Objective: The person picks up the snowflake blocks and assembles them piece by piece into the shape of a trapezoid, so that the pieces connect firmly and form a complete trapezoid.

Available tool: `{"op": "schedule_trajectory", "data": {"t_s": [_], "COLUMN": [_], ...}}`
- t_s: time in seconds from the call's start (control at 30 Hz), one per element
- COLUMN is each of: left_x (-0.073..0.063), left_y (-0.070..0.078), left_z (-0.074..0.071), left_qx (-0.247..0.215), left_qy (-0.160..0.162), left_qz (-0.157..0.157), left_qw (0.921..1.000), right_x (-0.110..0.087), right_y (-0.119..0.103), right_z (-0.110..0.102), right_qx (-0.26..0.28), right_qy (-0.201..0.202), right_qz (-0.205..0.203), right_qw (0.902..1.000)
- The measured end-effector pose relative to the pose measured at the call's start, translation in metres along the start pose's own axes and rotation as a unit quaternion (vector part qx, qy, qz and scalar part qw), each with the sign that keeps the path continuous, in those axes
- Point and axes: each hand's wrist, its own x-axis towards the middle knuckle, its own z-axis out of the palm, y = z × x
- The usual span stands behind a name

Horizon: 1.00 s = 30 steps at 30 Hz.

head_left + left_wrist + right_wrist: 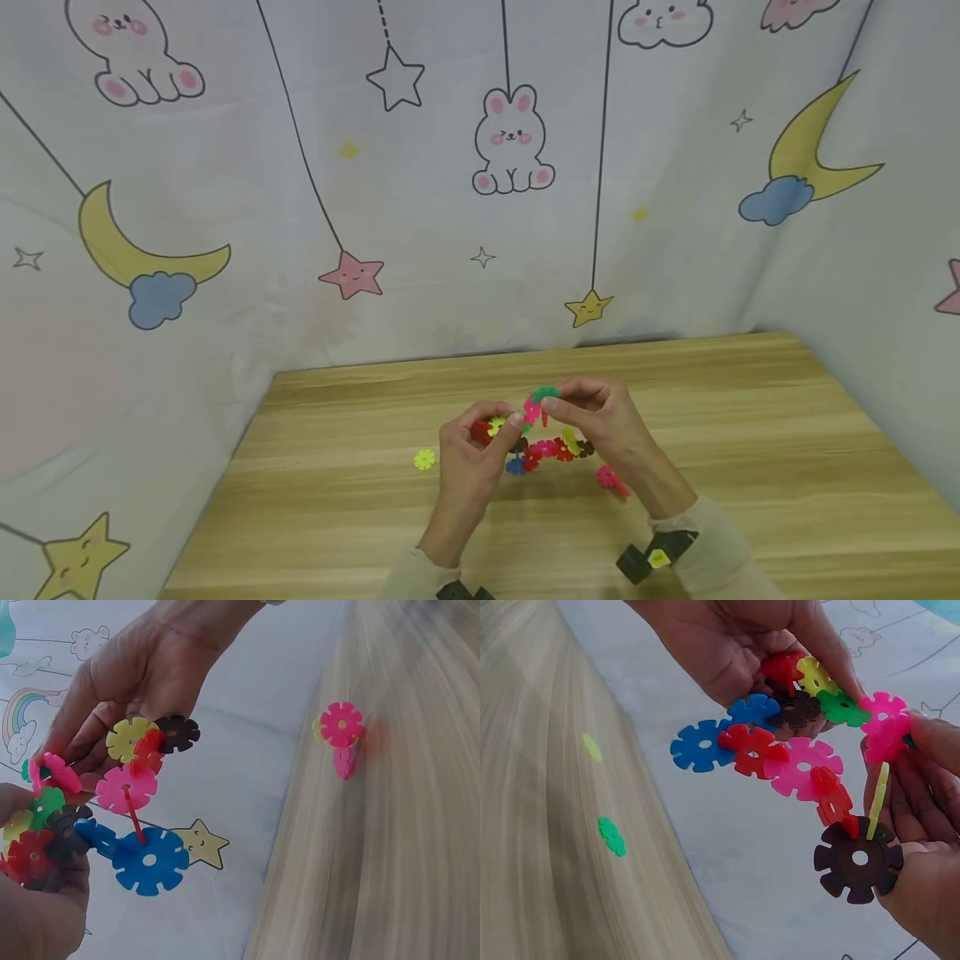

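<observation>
Both hands hold a chain of notched, flower-shaped plastic discs (804, 766) above the table. My left hand (472, 454) grips one part of it, where red, yellow, green and dark brown discs cluster. Thumb and fingers of my right hand (611, 421) pinch a teal-green disc (545, 393) beside a pink disc (885, 712); in the right wrist view fingers mostly hide the teal one. From the left hand's cluster the chain runs through blue discs (150, 861), red and pink to a dark brown disc (859, 859) with a yellow disc (879, 801) standing in it.
On the wooden table (337, 500) lies a yellow disc (424, 460) left of the hands. A small joined pink piece (606, 477) lies under the right forearm. The right wrist view also shows a green disc (611, 836) on the table. A patterned cloth (420, 308) hangs behind.
</observation>
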Motion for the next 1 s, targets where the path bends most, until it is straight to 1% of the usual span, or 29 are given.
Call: {"op": "schedule_trajectory", "data": {"t_s": [0.1, 0.17, 0.23, 0.3, 0.4, 0.47, 0.5, 0.57, 0.63, 0.73, 0.87, 0.93, 1.0], "left_x": [0.001, 0.001, 0.001, 0.002, 0.003, 0.004, 0.004, 0.005, 0.006, 0.006, 0.005, 0.004, 0.005], "left_y": [0.0, -0.001, -0.001, 0.0, 0.0, 0.0, 0.0, 0.0, 0.0, 0.001, 0.0, 0.0, 0.001], "left_z": [0.001, 0.001, 0.001, 0.0, -0.002, -0.004, -0.005, -0.005, -0.005, -0.004, -0.002, -0.002, -0.002], "left_qx": [-0.004, -0.005, -0.011, -0.024, -0.049, -0.072, -0.087, -0.123, -0.159, -0.201, -0.223, -0.232, -0.243], "left_qy": [-0.005, -0.003, 0.006, 0.02, 0.048, 0.063, 0.069, 0.071, 0.069, 0.058, 0.042, 0.033, 0.027], "left_qz": [-0.007, -0.012, -0.023, -0.033, -0.052, -0.064, -0.071, -0.082, -0.088, -0.088, -0.085, -0.082, -0.076], "left_qw": [1.0, 0.9999, 0.9997, 0.999, 0.9963, 0.9934, 0.9913, 0.9865, 0.981, 0.974, 0.9703, 0.9687, 0.9666], "right_x": [-0.001, -0.002, -0.004, -0.005, -0.004, -0.003, -0.002, -0.001, -0.001, -0.001, -0.002, -0.002, -0.001], "right_y": [-0.001, -0.003, -0.007, -0.012, -0.016, -0.017, -0.016, -0.015, -0.016, -0.017, -0.02, -0.021, -0.02], "right_z": [-0.002, -0.005, -0.009, -0.017, -0.029, -0.036, -0.039, -0.042, -0.044, -0.045, -0.046, -0.047, -0.048], "right_qx": [-0.007, -0.027, -0.053, -0.084, -0.137, -0.169, -0.182, -0.19, -0.189, -0.167, -0.153, -0.149, -0.142], "right_qy": [-0.005, -0.011, -0.02, -0.043, -0.097, -0.138, -0.155, -0.177, -0.182, -0.166, -0.13, -0.124, -0.127], "right_qz": [-0.005, -0.004, 0.002, 0.017, 0.026, 0.028, 0.025, 0.027, 0.027, 0.02, 0.006, 0.0, -0.009], "right_qw": [0.9999, 0.9996, 0.9984, 0.9954, 0.9855, 0.9754, 0.9707, 0.9652, 0.9645, 0.9718, 0.9797, 0.981, 0.9817]}}
